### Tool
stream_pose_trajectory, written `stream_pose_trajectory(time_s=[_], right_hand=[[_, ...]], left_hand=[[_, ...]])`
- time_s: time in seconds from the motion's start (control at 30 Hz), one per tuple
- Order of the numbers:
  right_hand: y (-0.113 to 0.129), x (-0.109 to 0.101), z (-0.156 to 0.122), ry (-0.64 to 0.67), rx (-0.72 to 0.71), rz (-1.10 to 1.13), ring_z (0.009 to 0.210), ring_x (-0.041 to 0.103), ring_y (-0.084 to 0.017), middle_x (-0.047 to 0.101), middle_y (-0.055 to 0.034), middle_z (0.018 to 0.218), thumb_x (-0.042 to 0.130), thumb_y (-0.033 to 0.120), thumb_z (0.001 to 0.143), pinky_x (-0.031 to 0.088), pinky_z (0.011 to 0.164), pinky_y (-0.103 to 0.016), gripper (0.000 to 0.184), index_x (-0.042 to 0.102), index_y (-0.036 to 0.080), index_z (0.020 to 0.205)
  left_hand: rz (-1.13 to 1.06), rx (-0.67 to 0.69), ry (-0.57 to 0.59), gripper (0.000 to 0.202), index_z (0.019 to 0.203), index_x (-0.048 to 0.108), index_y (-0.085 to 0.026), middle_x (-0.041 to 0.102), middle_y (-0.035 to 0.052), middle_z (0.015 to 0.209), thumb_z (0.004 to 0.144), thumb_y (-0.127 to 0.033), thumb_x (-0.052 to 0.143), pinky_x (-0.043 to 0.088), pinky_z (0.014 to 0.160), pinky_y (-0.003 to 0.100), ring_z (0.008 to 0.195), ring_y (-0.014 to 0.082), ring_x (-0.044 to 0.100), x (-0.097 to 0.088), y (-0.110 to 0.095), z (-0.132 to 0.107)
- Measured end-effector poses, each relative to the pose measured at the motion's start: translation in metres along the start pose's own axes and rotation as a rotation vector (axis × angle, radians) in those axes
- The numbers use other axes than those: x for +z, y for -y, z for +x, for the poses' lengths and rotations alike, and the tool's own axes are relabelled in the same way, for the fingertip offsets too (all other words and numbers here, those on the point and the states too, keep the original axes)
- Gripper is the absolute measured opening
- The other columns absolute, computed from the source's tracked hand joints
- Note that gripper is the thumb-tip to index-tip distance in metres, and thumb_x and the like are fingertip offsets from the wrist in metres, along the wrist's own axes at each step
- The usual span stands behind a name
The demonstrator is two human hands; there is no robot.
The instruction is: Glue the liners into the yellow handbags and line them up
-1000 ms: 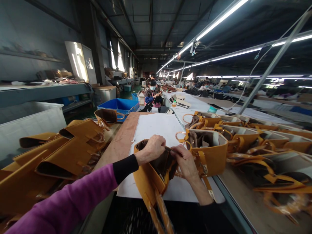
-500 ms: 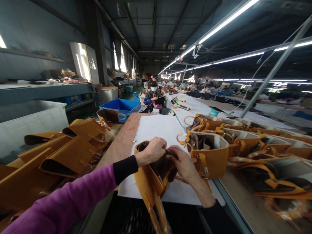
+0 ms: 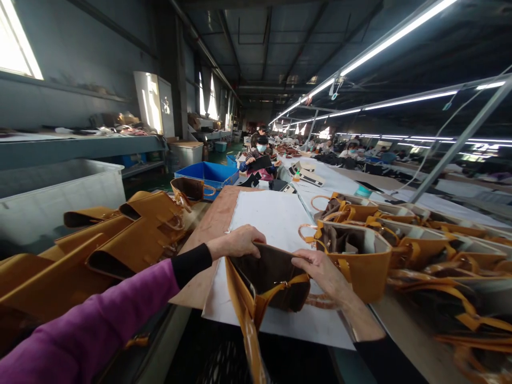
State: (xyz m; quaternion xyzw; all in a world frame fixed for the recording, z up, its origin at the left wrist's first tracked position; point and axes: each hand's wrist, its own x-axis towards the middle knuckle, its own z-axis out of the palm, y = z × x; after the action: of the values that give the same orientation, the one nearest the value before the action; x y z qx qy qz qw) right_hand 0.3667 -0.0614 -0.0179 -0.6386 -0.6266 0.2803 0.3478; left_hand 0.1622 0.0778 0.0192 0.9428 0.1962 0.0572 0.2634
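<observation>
A mustard-yellow handbag [image 3: 262, 306] with a dark brown lining lies on the white sheet [image 3: 266, 213] in front of me, its mouth spread and facing me. My left hand [image 3: 239, 241] pinches the far rim on its left side, thumb on the lining. On the right part of that same rim, my right hand [image 3: 320, 269] grips with thumb and fingers. A strap with a small metal clasp crosses the opening. One plastic-wrapped handle hangs toward me over the table's near edge; another lies to the right of the bag.
Several yellow bags [image 3: 354, 261] stand in rows at the right. More bags [image 3: 132, 234] lie piled at the left, beside a white bin [image 3: 64, 184]. Beyond are a blue crate [image 3: 208, 173] and a seated co-worker [image 3: 261, 157] handling dark pieces.
My hands have moved apart along the bag's rim, from close together over the opening. The mouth is now wider and shows more lining. The view has turned slightly left.
</observation>
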Motion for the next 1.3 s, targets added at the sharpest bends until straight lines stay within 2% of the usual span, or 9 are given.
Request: stream_pose_trajectory(time_s=[0.2, 0.47, 0.57, 0.7, 0.8, 0.87, 1.03, 1.17, 1.3], right_hand=[[0.0, 0.002, -0.003, -0.019, 0.001, 0.023, 0.082, 0.059, -0.022, 0.068, -0.0026, 0.081, 0.051, 0.038, 0.082, 0.042, 0.074, -0.029, 0.026, 0.066, 0.018, 0.079], [0.004, 0.007, -0.009, -0.101, -0.025, -0.039, 0.073, 0.058, -0.022, 0.064, -0.0021, 0.07, 0.049, 0.041, 0.081, 0.043, 0.069, -0.03, 0.031, 0.069, 0.018, 0.074], [0.003, 0.007, -0.01, -0.119, -0.029, -0.118, 0.073, 0.057, -0.021, 0.064, -0.0022, 0.07, 0.047, 0.042, 0.083, 0.043, 0.069, -0.03, 0.033, 0.069, 0.019, 0.075], [0.006, 0.005, -0.012, -0.163, 0.0, -0.367, 0.076, 0.057, -0.021, 0.064, -0.0027, 0.074, 0.046, 0.04, 0.085, 0.04, 0.071, -0.03, 0.03, 0.069, 0.022, 0.079], [0.015, 0.005, -0.009, -0.155, 0.016, -0.555, 0.082, 0.056, -0.022, 0.064, -0.0046, 0.08, 0.048, 0.034, 0.085, 0.036, 0.073, -0.031, 0.023, 0.069, 0.025, 0.086], [0.022, 0.006, -0.003, -0.136, 0.013, -0.593, 0.083, 0.056, -0.023, 0.064, -0.0063, 0.079, 0.049, 0.033, 0.085, 0.034, 0.073, -0.031, 0.022, 0.069, 0.024, 0.085], [0.035, 0.012, 0.014, -0.055, -0.006, -0.475, 0.068, 0.052, -0.018, 0.058, -0.0009, 0.065, 0.045, 0.036, 0.087, 0.031, 0.062, -0.028, 0.027, 0.065, 0.023, 0.074], [0.034, 0.008, 0.022, 0.04, 0.011, -0.349, 0.057, 0.042, -0.014, 0.042, 0.0035, 0.053, 0.047, 0.039, 0.083, 0.027, 0.055, -0.027, 0.03, 0.053, 0.02, 0.06], [0.028, 0.004, 0.023, 0.131, 0.031, -0.242, 0.052, 0.032, -0.011, 0.031, 0.0055, 0.052, 0.048, 0.042, 0.079, 0.023, 0.05, -0.026, 0.032, 0.045, 0.02, 0.056]], left_hand=[[-0.132, 0.049, -0.009, 0.018, 0.085, 0.07, -0.012, 0.065, -0.0015, 0.071, 0.071, -0.022, 0.066, 0.036, 0.059, 0.018, 0.065, 0.0112, 0.052, 0.005, 0.002, -0.001], [0.035, 0.125, -0.085, 0.017, 0.087, 0.072, -0.015, 0.068, 0.0022, 0.074, 0.078, -0.015, 0.057, 0.038, 0.066, 0.018, 0.067, 0.0114, 0.054, 0.006, -0.007, -0.007], [0.023, 0.058, -0.11, 0.014, 0.081, 0.072, -0.013, 0.063, 0.0007, 0.064, 0.076, -0.016, 0.059, 0.037, 0.061, 0.019, 0.06, 0.0107, 0.05, 0.008, -0.011, -0.007], [-0.109, -0.092, -0.108, 0.011, 0.073, 0.07, -0.011, 0.053, -0.0029, 0.055, 0.07, -0.015, 0.061, 0.032, 0.053, 0.02, 0.054, 0.0093, 0.042, 0.01, -0.015, -0.003], [-0.204, -0.123, -0.096, 0.013, 0.073, 0.07, -0.009, 0.05, -0.0039, 0.054, 0.067, -0.016, 0.061, 0.03, 0.051, 0.02, 0.054, 0.0089, 0.039, 0.01, -0.014, 0.0], [-0.244, -0.111, -0.089, 0.015, 0.074, 0.07, -0.009, 0.052, -0.0037, 0.055, 0.065, -0.018, 0.061, 0.03, 0.052, 0.021, 0.055, 0.0094, 0.04, 0.009, -0.012, 0.001], [-0.295, -0.062, -0.105, 0.021, 0.073, 0.071, -0.01, 0.057, -0.0021, 0.058, 0.068, -0.028, 0.061, 0.033, 0.055, 0.02, 0.059, 0.0101, 0.043, 0.01, -0.005, 0.003], [-0.308, -0.062, -0.14, 0.025, 0.074, 0.071, -0.009, 0.061, 0.0001, 0.063, 0.072, -0.028, 0.054, 0.036, 0.059, 0.02, 0.062, 0.011, 0.047, 0.012, 0.0, 0.006], [-0.299, -0.092, -0.107, 0.026, 0.074, 0.071, -0.009, 0.06, 0.0, 0.061, 0.071, -0.028, 0.054, 0.035, 0.057, 0.02, 0.059, 0.011, 0.045, 0.014, 0.004, 0.009]])
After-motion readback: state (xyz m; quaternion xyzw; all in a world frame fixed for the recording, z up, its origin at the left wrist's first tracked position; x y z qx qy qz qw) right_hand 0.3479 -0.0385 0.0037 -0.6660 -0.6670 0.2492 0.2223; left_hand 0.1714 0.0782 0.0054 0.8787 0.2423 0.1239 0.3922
